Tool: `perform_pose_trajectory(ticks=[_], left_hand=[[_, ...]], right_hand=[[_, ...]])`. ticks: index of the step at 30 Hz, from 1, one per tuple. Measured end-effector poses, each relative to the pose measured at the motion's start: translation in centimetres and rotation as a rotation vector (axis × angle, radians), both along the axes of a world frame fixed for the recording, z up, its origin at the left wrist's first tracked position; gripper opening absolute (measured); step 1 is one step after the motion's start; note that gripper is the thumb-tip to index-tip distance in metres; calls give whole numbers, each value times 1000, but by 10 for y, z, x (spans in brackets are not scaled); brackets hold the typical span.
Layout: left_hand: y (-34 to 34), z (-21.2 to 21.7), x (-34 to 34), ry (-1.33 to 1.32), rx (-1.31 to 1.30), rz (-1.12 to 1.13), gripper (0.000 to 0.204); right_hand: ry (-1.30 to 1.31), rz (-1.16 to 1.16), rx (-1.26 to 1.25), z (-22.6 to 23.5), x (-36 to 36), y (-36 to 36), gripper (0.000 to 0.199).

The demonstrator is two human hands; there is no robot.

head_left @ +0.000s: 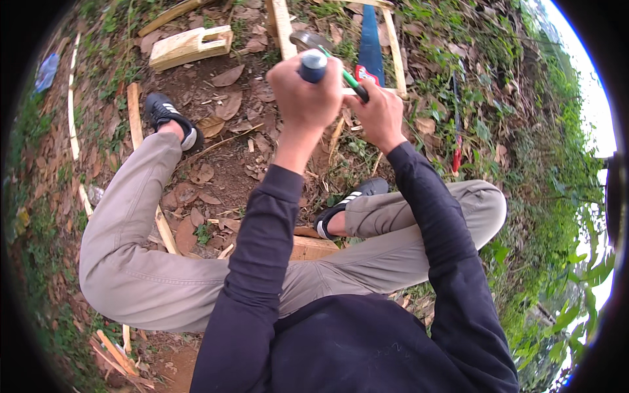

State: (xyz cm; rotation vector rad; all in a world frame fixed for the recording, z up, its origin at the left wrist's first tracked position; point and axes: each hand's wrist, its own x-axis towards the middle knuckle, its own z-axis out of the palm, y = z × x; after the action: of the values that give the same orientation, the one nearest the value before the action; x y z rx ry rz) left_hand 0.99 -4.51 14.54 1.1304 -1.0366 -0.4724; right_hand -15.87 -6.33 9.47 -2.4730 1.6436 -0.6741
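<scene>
My left hand (298,98) is closed in a fist around the dark blue handle of what looks like a chisel (313,65). Its grey capped end points up, and its lower part is hidden under the fist. Close beside it, my right hand (380,114) grips a hammer (352,80) with a green shaft and black grip. The hammer's rounded grey head lies just beyond my left fist, partly covered by it. A pale wooden bar (282,29) runs out past the left hand. Whether the chisel touches wood cannot be seen.
A notched wooden block (191,48) lies at the far left. Beyond my right hand is a blue-bladed saw (371,46), beside a thin wooden strip (396,56). A red-handled tool (457,154) lies farther right. Leaves, plants and wood strips surround my legs.
</scene>
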Motion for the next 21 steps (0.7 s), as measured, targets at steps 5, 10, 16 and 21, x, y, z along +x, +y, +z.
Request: perform_pose_trajectory(ticks=[5, 10, 16, 21], left_hand=[[4, -4, 5, 316, 103, -41, 24], [5, 6, 3, 182, 103, 209, 33], [7, 51, -4, 387, 15, 192, 59], [-16, 61, 3, 241, 115, 224, 57]], right_hand=[[-34, -31, 52, 0, 7, 0, 50], [-104, -64, -4, 0, 9, 5, 49], [-179, -76, 70, -3, 13, 9, 48], [-243, -126, 59, -9, 27, 15, 50]])
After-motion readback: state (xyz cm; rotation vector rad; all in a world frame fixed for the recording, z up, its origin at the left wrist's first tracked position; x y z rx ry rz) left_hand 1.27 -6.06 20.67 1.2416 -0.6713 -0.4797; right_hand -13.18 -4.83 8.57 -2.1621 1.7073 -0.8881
